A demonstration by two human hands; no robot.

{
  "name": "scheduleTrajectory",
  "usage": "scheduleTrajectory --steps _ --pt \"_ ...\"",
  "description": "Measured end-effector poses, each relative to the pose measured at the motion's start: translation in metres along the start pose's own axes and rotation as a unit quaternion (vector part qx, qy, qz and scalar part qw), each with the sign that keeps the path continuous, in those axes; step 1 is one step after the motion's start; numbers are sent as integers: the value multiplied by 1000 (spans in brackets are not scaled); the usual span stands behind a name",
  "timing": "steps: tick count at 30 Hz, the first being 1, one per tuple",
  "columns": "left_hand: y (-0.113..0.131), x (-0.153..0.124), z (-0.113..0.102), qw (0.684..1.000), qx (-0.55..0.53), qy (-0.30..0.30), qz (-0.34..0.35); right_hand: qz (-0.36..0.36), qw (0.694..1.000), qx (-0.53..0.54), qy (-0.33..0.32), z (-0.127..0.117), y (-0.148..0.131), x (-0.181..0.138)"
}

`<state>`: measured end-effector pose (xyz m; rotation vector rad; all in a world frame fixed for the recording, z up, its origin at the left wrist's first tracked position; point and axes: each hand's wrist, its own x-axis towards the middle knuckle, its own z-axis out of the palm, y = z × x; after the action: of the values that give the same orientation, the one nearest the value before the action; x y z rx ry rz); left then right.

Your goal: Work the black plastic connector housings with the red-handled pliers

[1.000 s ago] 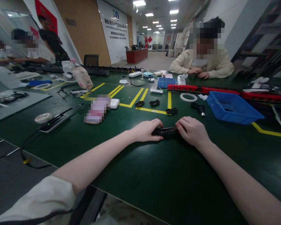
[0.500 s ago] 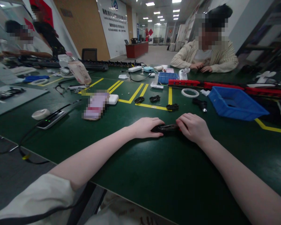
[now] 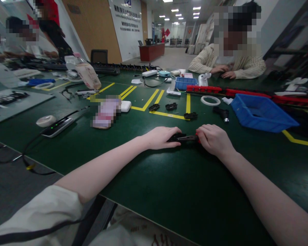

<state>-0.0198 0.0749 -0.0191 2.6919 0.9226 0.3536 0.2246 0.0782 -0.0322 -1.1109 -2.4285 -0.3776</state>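
Note:
My left hand is closed round a small black part just above the green table. In my right hand are needle-nose pliers with red handles, mostly hidden by my fingers. The metal jaws point left and meet the black part; whether they grip it I cannot make out. Beyond my hands lie similar black parts, one at the left, one in the middle and one at the right, near yellow tape lines.
A blue bin and a black tool lie to the right, with a tape roll behind. On the left are a phone, a white box and a cabled device. Across the table sits a person.
My right hand has shifted slightly right, away from the left, so more of the pliers' jaws and the red handle shows. The whole view has also moved a little.

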Motion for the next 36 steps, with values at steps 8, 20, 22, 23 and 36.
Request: scheduleTrajectory --steps 8,20,22,23,36 --pt "-1 1 1 999 33 -12 -7 -6 1000 -7 5 -1 -5 1" --pt "1 2 2 997 69 -16 -11 -14 1000 -4 3 0 0 3" --pt "1 2 2 997 71 -17 -12 -15 1000 -2 3 0 0 3" --pt "0 2 2 997 70 -17 -13 -15 1000 -1 3 0 0 3" --pt "0 2 2 998 53 -14 -7 -3 1000 18 8 -1 -1 2"
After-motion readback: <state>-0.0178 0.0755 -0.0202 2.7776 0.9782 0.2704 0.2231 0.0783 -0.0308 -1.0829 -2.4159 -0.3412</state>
